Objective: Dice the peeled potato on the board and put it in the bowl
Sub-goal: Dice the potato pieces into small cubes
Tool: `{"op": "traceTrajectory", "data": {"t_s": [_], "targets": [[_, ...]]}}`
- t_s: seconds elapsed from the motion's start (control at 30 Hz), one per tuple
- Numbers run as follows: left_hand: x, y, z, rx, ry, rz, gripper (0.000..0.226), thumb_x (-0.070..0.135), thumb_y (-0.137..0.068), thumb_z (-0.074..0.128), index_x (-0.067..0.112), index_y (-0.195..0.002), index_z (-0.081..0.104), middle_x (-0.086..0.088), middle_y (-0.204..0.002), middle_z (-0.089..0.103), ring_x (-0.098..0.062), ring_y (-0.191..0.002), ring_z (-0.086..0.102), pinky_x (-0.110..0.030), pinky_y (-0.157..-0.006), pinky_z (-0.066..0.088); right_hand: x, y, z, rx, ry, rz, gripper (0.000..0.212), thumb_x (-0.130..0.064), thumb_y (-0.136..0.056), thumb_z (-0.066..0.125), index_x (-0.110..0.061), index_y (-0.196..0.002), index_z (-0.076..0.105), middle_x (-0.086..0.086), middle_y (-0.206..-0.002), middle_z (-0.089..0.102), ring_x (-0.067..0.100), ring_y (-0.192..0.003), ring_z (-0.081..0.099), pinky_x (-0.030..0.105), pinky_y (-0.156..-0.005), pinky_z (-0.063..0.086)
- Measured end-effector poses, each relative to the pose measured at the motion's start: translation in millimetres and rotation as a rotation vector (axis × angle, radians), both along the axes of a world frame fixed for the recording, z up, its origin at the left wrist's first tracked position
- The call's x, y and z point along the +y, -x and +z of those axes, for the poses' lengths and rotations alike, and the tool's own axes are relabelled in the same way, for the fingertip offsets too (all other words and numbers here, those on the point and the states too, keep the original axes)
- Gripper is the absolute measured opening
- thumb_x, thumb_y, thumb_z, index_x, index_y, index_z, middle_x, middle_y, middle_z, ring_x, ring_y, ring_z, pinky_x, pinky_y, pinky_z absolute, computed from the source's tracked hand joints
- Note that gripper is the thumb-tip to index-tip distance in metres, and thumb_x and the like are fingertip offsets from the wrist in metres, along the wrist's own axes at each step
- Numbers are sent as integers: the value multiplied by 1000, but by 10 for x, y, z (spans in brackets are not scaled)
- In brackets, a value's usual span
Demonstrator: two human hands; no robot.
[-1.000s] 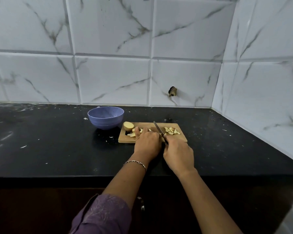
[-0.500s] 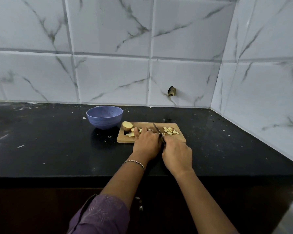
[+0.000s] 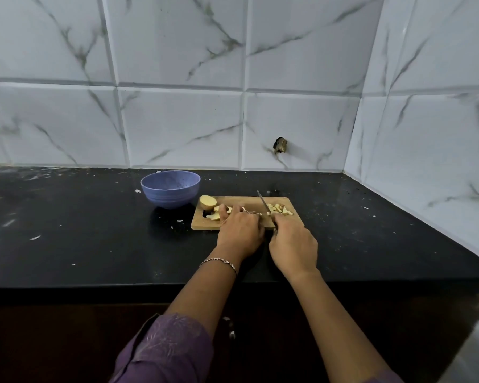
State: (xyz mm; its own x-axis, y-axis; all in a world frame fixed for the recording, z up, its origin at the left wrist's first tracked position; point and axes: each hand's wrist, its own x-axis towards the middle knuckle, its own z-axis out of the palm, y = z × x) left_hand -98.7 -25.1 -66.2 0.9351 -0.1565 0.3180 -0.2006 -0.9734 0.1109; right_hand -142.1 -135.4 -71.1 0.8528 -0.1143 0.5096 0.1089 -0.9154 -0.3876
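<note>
Our right hand is gripping the knife; our left hand's curled grip is pinning potato pieces on the cutting board, with the purple bowl sitting at ten o'clock.

We locate the wooden board on the black counter, just right of the purple bowl. Our right hand grips the knife, its blade pointing far across the board. Our left hand curls its fingers down on the potato slices beside the blade. A potato half lies at the board's far-left corner. Diced pieces lie right of the blade. The left wrist carries a bracelet.
</note>
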Motion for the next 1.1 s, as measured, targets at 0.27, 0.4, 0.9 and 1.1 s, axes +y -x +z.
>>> {"op": "traceTrajectory", "data": {"t_s": [0.27,0.4,0.9,1.1], "targets": [[4,1,11,-22,24,22,36,36,-99,40,20,-113,68,0,-120,64,-22,-130,39,-57,-115,4,-105,70,81,94,-196,93,33,-19,-96,58,-30,-127,62,-2,-105,70,23,-99,64,28,-70,43],[15,-23,-10,-22,27,10,35,38,-99,40,21,-110,69,0,-117,66,-24,-129,39,-57,-116,9,-100,55,69,107,-173,102,37,-20,-95,59,-33,-130,61,-7,-110,69,18,-100,64,29,-74,47],[1,-48,-49,-56,25,0,42,38,-101,34,22,-110,71,1,-118,65,-23,-126,37,-57,-110,5,-4,51,52,63,7,99,31,-13,-93,54,-30,-118,65,-7,-106,70,18,-99,65,33,-78,49],[5,-64,-62,-47,33,5,40,37,-100,35,21,-107,72,1,-119,64,-23,-126,37,-57,-111,3,56,-8,5,40,104,91,35,-9,-91,52,-29,-117,63,-6,-104,69,18,-95,66,33,-74,50]]}}
